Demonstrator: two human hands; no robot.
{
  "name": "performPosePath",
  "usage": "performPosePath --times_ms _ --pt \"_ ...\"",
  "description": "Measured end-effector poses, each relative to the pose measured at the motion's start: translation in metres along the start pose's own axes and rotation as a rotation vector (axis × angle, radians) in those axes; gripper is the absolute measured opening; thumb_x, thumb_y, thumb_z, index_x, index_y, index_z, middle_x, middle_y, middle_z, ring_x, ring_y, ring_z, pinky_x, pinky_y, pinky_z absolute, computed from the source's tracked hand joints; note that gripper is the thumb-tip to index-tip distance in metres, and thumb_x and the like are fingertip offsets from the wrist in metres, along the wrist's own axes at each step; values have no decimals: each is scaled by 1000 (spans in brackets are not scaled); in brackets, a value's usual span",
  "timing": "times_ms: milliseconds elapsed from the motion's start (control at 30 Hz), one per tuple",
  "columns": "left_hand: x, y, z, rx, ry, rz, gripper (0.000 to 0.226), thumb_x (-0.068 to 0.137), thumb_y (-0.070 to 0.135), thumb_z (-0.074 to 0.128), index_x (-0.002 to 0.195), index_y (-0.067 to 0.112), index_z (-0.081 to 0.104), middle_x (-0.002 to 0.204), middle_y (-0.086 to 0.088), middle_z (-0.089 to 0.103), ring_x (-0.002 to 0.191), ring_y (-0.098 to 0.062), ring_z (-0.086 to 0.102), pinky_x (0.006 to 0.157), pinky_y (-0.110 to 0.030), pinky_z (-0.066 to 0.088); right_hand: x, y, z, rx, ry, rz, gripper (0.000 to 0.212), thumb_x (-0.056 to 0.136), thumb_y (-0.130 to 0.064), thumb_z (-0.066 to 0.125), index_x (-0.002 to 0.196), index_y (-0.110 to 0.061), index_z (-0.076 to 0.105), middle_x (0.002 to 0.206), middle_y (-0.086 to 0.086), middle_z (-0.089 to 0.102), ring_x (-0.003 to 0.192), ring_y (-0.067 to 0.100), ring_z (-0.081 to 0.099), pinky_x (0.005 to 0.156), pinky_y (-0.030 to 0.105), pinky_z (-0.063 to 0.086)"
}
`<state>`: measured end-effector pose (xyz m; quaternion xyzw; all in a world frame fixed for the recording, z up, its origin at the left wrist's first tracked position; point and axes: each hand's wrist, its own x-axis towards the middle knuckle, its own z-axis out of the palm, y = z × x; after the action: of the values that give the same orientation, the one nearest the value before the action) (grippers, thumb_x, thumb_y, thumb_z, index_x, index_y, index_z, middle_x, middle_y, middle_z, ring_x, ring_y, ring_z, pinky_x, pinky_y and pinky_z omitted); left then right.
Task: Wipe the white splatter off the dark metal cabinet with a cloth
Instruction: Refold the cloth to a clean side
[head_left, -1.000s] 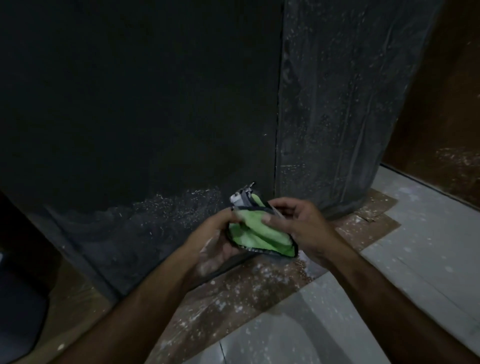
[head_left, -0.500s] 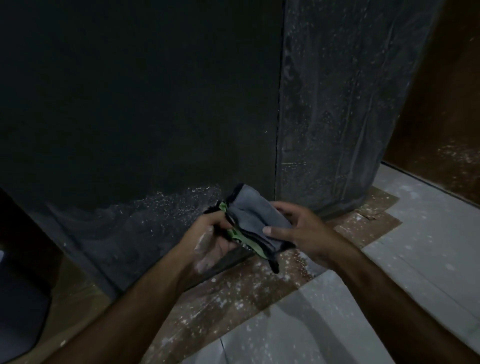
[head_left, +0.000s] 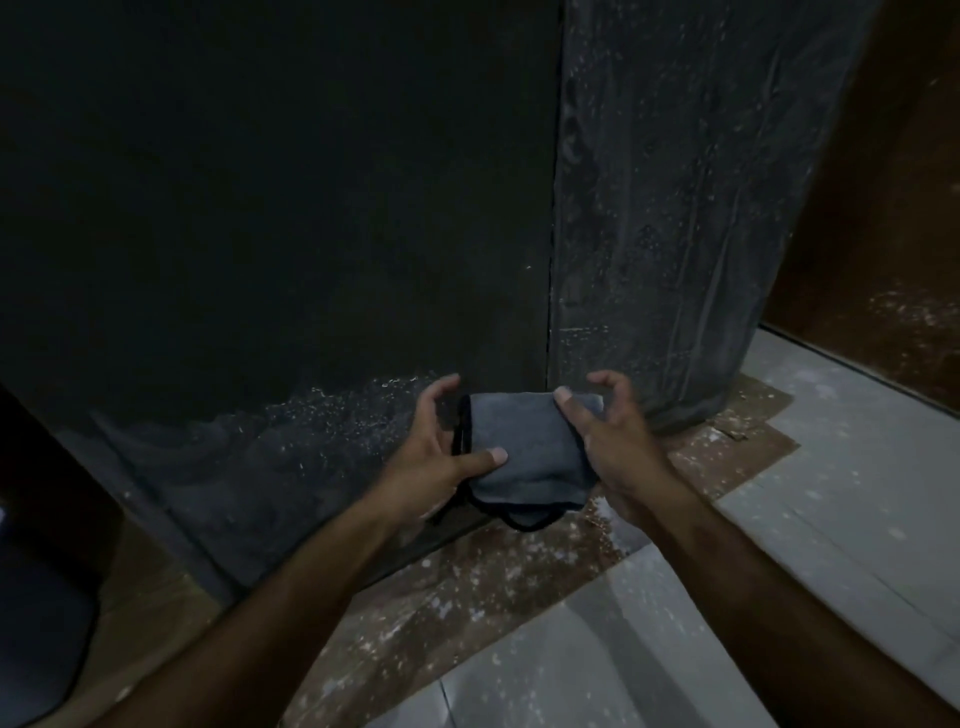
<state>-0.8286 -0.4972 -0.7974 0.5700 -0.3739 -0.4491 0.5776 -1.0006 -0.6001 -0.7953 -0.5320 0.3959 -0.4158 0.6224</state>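
A folded cloth (head_left: 524, 447), grey side up with a black hem, is held flat between both hands in front of the dark metal cabinet (head_left: 291, 208). My left hand (head_left: 431, 452) pinches its left edge, thumb lying on top. My right hand (head_left: 608, 436) grips its right edge with the thumb over the upper corner. White splatter (head_left: 332, 421) speckles the lower part of the cabinet's front. More streaked splatter covers the cabinet's grey right side (head_left: 670, 208).
Brown cardboard (head_left: 467, 582) dotted with white lies on the floor under the cabinet's base. Pale floor tiles (head_left: 779, 519) stretch to the right. A brown wall (head_left: 883, 234) stands at the far right, and a dark rounded object (head_left: 31, 623) sits at the lower left.
The cloth was turned and folded from its green side to its grey side. It now lies spread flat between both hands, which moved apart to its edges.
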Motion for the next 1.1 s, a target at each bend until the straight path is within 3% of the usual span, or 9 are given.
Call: performPosePath --times_ms 233,400,567,633,767,833,967,1033,1100 --pt "2 5 -9 -32 -65 117 36 90 -18 63 110 11 68 124 -13 68 111 -24 68 86 -29 61 -14 15 -5 257 -254 243 49 97 -13 69 132 -33 42 125 18 67 104 34 71 86 51 59" --pt "8 5 -20 199 -17 50 60 81 -6 82 134 14 62 132 -11 66 106 -10 71 85 -24 60 -11 14 -3 152 -221 57 34 98 -10 67 126 -28 56 121 22 69 95 30 75 78 44 63" --pt "5 18 -28 676 -142 50 91 77 22 93 153 27 44 140 9 56 124 -6 60 101 -25 55 -8 7 -10 -510 -400 -37 77 70 -30 96 135 -28 56 127 -5 60 113 14 64 91 38 61" --pt "3 21 -28 962 -193 87 83 72 35 95 144 29 54 130 14 59 116 -4 60 94 -21 54 -4 7 -11 -656 -378 -159 53 76 -24 92 122 -22 66 115 -4 65 105 10 65 91 41 60" --pt "0 15 -33 1293 -113 305 26 84 37 83 102 33 63 107 9 53 97 -10 55 75 -26 45 2 6 -22 -739 -371 -255 18 84 -26 85 96 -25 72 99 -8 65 88 -2 62 82 32 58" --pt "-2 11 -33 1292 -60 405 24 86 37 79 93 37 55 107 10 49 95 -8 50 74 -27 42 5 12 -25 -613 -325 -232 24 82 -30 87 98 -26 69 107 -4 62 96 0 63 81 28 57" --pt "-2 17 -22 972 45 420 14 88 22 79 92 26 66 81 10 66 71 -5 62 59 -30 49 7 25 -5 34 -184 268 74 65 -57 90 127 -28 60 128 7 69 109 30 72 90 54 61" --pt "3 26 -16 973 54 470 12 85 22 78 92 24 68 76 8 66 67 -7 62 58 -35 51 1 21 10 179 -317 428 75 76 -68 75 136 -27 56 133 13 67 113 40 69 95 60 57" --pt "5 38 -9 1078 65 526 16 81 31 75 92 24 66 79 9 64 71 -11 61 61 -38 51 -2 4 22 252 -322 420 64 88 -64 66 136 -22 56 134 16 66 115 41 68 98 61 55"
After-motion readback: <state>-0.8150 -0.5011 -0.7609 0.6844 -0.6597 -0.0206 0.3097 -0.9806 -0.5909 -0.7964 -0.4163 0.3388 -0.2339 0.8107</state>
